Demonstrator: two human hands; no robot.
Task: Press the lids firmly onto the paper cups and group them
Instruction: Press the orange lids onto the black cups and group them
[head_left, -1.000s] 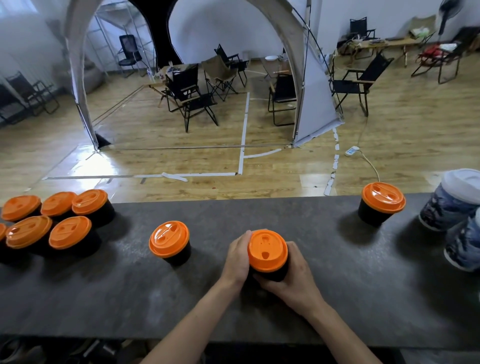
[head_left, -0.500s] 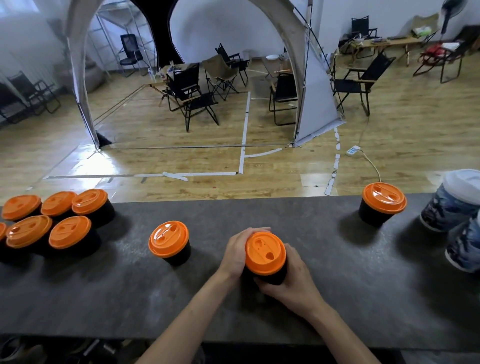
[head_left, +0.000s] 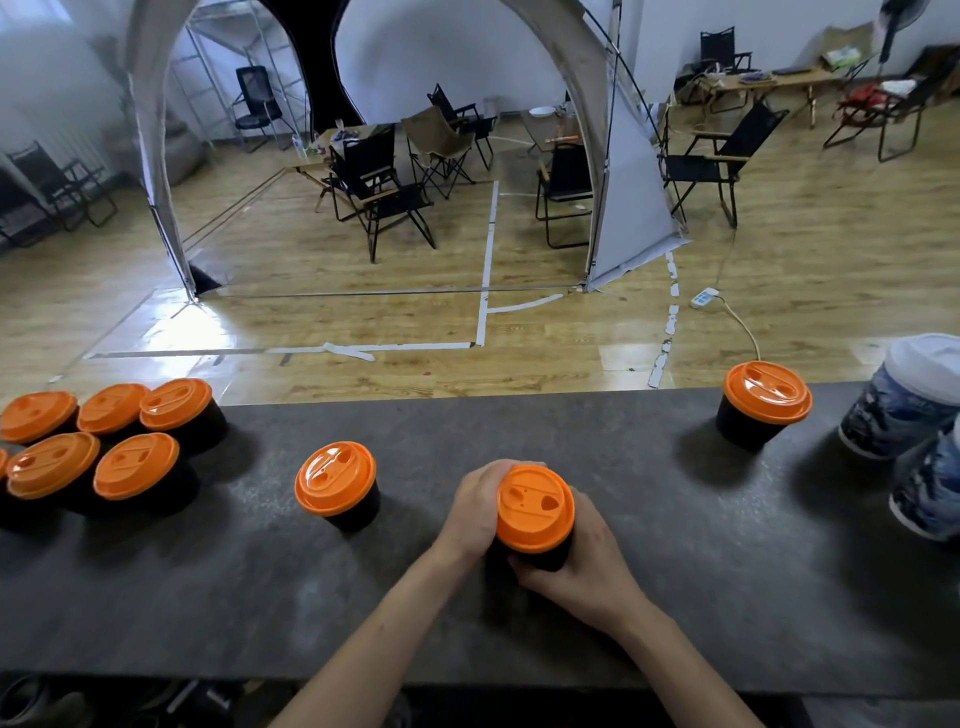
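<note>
I have my left hand (head_left: 475, 506) and right hand (head_left: 576, 566) curled round the upright cup (head_left: 543, 558), orange lid (head_left: 535, 506) on, mid-bench (head_left: 675, 571); the lidded group (head_left: 136, 465) sits well off leftward, so I judge the left hand nearer.

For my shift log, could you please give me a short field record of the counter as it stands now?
held cup: black, orange lid on, between both hands
left hand: grips its left side
right hand: grips its right side
grouped cups: orange-lidded cluster, left end of the counter
near loose cup: lidded, left of the hands
far loose cup: lidded, back right
blue cups: two, right end
</note>
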